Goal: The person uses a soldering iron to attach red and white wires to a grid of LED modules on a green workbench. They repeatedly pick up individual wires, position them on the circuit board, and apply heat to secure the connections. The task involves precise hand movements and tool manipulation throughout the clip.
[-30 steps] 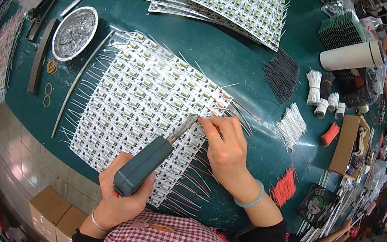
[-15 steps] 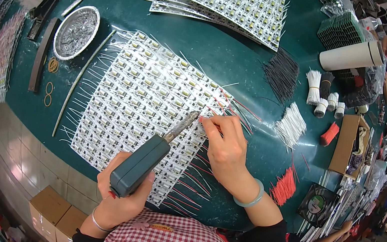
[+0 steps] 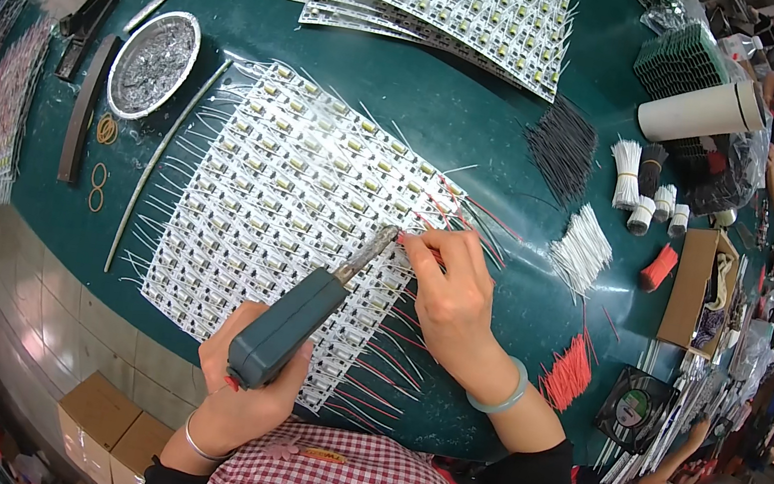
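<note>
My left hand (image 3: pixel 243 414) is wrapped round the dark green body of a soldering gun (image 3: pixel 287 328). Its metal tip points up and right, to the right part of a white circuit board panel (image 3: pixel 250 210) full of small components. Right by that tip, my right hand (image 3: pixel 455 298) pinches a short red wire, of which only a bit shows at the fingertips. White wires stick out along the panel's left edge, and red and dark wires (image 3: pixel 389 359) along its right edge.
More panels (image 3: pixel 434 6) are stacked at the far side. Loose black wires (image 3: pixel 561 150), white wires (image 3: pixel 583 251) and red wires (image 3: pixel 568 374) lie right. A white bowl (image 3: pixel 114 87) of grey scraps stands left. A cardboard box (image 3: pixel 693 291), a fan (image 3: pixel 636 411) and two people are further right.
The soldering gun has shifted slightly right and its tip is now closer to my right fingertips. My right hand has hardly moved. At lower right, a co-worker's arm has moved.
</note>
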Demonstrator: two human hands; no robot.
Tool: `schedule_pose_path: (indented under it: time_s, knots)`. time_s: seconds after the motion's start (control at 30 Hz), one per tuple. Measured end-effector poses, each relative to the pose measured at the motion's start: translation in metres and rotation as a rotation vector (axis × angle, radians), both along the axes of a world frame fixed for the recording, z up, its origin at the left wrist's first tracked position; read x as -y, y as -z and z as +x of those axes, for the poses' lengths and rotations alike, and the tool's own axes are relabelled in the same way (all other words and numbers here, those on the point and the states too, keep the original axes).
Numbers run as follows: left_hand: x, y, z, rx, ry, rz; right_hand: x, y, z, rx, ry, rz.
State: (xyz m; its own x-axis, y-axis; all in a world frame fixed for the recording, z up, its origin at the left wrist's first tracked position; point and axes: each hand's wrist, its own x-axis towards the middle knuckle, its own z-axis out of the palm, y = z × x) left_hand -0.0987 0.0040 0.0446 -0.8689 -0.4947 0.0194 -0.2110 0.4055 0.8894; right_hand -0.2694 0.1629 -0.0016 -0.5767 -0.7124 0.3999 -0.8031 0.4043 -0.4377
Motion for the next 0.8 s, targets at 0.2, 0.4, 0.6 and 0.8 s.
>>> schedule_pose_path:
  time_s: [0.2, 0.4, 0.6, 0.8]
  knots:
    - [0.006, -0.011, 0.002, 0.056, 0.036, -0.014, 0.000, 0.002, 0.000, -0.007, 0.004, -0.005]
    - [0.004, -0.015, 0.005, 0.053, -0.013, 0.076, 0.002, 0.001, 0.001, -0.027, 0.023, -0.008]
    - [0.003, -0.015, 0.014, 0.057, -0.060, 0.097, 0.000, 0.000, 0.003, -0.096, 0.034, -0.055]
    - [0.004, -0.010, 0.024, 0.051, -0.060, 0.127, -0.001, 0.000, 0.016, -0.007, 0.010, -0.079]
